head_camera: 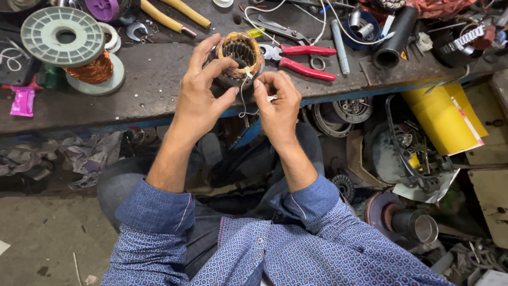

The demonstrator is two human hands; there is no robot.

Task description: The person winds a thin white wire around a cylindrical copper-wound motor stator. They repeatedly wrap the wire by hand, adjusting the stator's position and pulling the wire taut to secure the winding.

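My left hand (201,87) grips a small round motor stator (241,57) with copper windings, held at the workbench's front edge. A thin white string (243,95) hangs from the windings. My right hand (275,98) pinches that string together with a small pale needle-like piece (272,98) just below and right of the stator. Both forearms come up from blue patterned sleeves over my knees.
Dark workbench (153,85) holds a spool of copper wire (87,58) at left, red-handled pliers (304,59), yellow-handled tool (169,18), a wrench, tubes and wires. Under the bench lie motor parts, a yellow sheet (442,119), rags (87,153) and a metal cylinder (418,225).
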